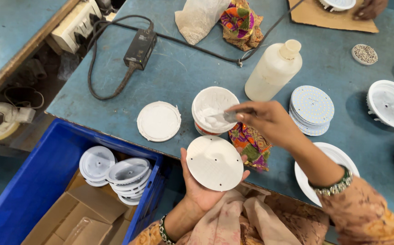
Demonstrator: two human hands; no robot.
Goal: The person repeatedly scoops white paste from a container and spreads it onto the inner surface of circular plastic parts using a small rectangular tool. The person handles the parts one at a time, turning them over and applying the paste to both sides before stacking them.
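My left hand [197, 188] holds a round white disc [215, 162] flat on its palm at the table's near edge. My right hand [269, 121] grips a small metal spatula [226, 117] whose tip dips into a white tub of white paste [212, 109]. The tub's white lid [159, 121] lies to its left. A stack of round LED boards [311, 110] sits just right of my right hand. A colourful cloth [251, 143] lies under my right wrist.
A white plastic bottle [274, 69] stands behind the tub. White lamp housings [391, 104] rest at the right, and another [337, 156] under my right forearm. A blue crate [38, 181] below holds several white housings [126, 174] and cardboard. A black adapter [140, 47] with cable lies far left.
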